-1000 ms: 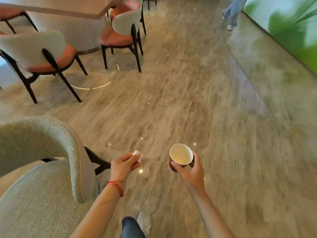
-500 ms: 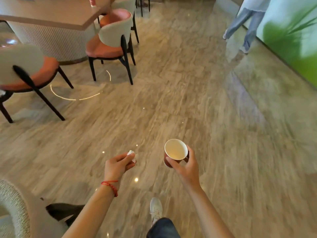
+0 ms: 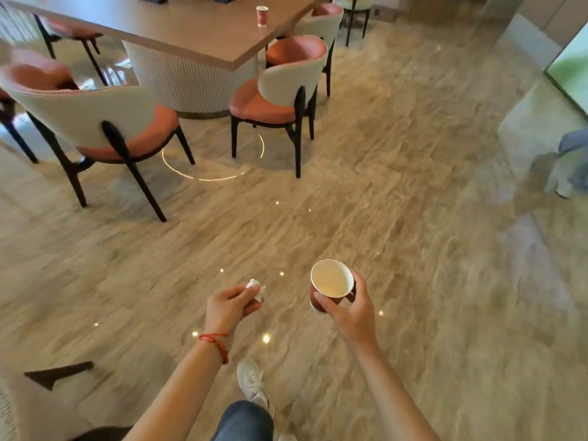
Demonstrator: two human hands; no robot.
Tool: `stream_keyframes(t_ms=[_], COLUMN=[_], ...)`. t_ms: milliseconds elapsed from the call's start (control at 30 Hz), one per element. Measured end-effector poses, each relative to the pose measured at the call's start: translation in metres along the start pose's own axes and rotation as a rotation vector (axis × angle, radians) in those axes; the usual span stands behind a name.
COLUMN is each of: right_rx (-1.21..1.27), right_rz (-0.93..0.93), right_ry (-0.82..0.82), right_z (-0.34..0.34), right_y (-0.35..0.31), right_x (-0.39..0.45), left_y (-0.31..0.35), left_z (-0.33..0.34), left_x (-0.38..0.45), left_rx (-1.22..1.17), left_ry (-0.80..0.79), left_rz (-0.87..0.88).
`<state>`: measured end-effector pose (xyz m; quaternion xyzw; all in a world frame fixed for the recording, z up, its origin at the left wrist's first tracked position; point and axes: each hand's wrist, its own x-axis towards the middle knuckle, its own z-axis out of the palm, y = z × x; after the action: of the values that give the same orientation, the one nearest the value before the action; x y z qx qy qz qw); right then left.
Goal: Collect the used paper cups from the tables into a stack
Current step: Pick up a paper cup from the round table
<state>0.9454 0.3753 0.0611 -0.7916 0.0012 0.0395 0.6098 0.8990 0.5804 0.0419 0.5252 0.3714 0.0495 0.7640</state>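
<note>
Red paper cup with white, empty inside (image 3: 332, 279) gripped upright in right hand (image 3: 351, 308), above beige floor. Crumpled white tissue (image 3: 256, 288) pinched in left hand (image 3: 229, 305). Second red paper cup (image 3: 262, 15) upright on distant wooden table (image 3: 191, 30).

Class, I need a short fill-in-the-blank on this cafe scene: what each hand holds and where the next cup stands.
1. The right hand grips a red paper ____ with a white inside.
2. The left hand pinches a crumpled white ____.
3. Another red paper cup stands upright on the ____, near its edge.
4. A red string bracelet circles the ____ wrist.

Missing words: cup; tissue; table; left
</note>
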Motion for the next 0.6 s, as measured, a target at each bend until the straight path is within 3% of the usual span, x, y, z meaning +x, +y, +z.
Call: stream_keyframes(t_ms=[300,600], right_rx=[-0.039,-0.095], right_rz=[-0.059,-0.15], right_ry=[-0.272,-0.628], right_z=[0.123,0.258], right_y=[-0.032,-0.068], right_x=[0.119,0.186], left_y=[0.071,0.118], left_z=[-0.046,-0.121], left_x=[0.103,0.151], left_rx=[-0.119,-0.309], left_ry=[0.19,0.475], left_rz=[0.062,0.082])
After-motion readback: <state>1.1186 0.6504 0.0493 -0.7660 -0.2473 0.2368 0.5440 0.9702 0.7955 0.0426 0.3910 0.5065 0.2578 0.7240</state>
